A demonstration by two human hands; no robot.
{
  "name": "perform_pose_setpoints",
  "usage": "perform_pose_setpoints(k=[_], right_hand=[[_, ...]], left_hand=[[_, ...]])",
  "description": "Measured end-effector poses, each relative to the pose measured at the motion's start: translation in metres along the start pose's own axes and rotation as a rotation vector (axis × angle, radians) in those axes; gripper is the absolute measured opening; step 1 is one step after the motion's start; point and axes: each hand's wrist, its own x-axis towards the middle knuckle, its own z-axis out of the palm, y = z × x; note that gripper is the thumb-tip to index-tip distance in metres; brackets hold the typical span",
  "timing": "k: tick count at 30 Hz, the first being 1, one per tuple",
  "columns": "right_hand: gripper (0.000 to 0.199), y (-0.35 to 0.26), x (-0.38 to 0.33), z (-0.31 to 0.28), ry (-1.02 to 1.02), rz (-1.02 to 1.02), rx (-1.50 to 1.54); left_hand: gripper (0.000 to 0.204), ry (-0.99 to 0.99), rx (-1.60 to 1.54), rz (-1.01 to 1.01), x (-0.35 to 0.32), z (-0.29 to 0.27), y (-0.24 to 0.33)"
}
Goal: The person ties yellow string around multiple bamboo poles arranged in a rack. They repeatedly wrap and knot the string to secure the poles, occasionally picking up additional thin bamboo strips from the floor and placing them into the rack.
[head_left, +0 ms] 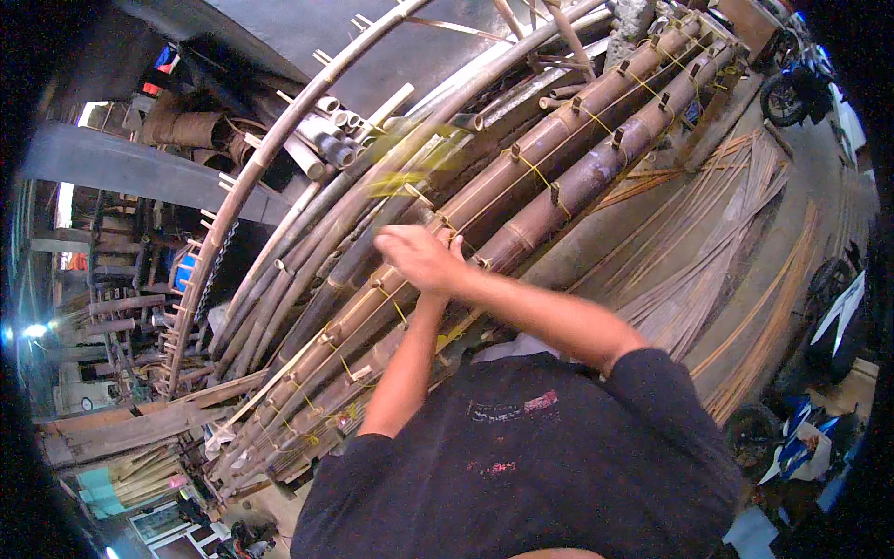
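I logged one thick bamboo far pole (549,140), brown, ringed with nodes, running aslant from upper right toward lower left. Beside it I logged one near pole (596,177), likewise thick and brown, with a purplish cast, on the same slant. Short pegs (617,138) stood up in rows along both. Thin yellow cord (534,170) crossed them at several points. Loose yellow strands (424,160) showed beyond the far pole, too blurred for me to count.

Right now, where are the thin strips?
In the head view, the thin strips lie on the floor at the right, between the thick brown poles by the person's right hand and the motorbikes near the right edge.
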Motion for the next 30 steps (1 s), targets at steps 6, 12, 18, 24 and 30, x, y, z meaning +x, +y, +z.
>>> perform_pose_setpoints(k=[6, 12, 18, 24, 30], right_hand=[[0.057, 0.079, 0.079, -0.079, -0.472, 0.155, -0.721], [0.045, 0.000, -0.032, -0.114, -0.777, -0.101, -0.049], [0.039, 0.077, -0.120, -0.092, -0.582, 0.109, -0.190], [0.028, 0.073, -0.132, -0.084, -0.541, -0.213, -0.607], [0.028, 0.043, -0.168, -0.007, -0.503, 0.045, -0.445]], left_hand=[[0.034, -0.217, -0.152, 0.001, 0.015, -0.022, 0.027], [0.032, -0.070, -0.047, -0.048, -0.002, -0.027, 0.027], [0.025, 0.073, -0.337, 0.139, 0.033, -0.065, 0.071], [0.030, 0.184, -0.053, 0.066, 0.125, -0.024, -0.005], [0.040, -0.079, -0.056, 0.118, 0.098, -0.078, -0.010]])
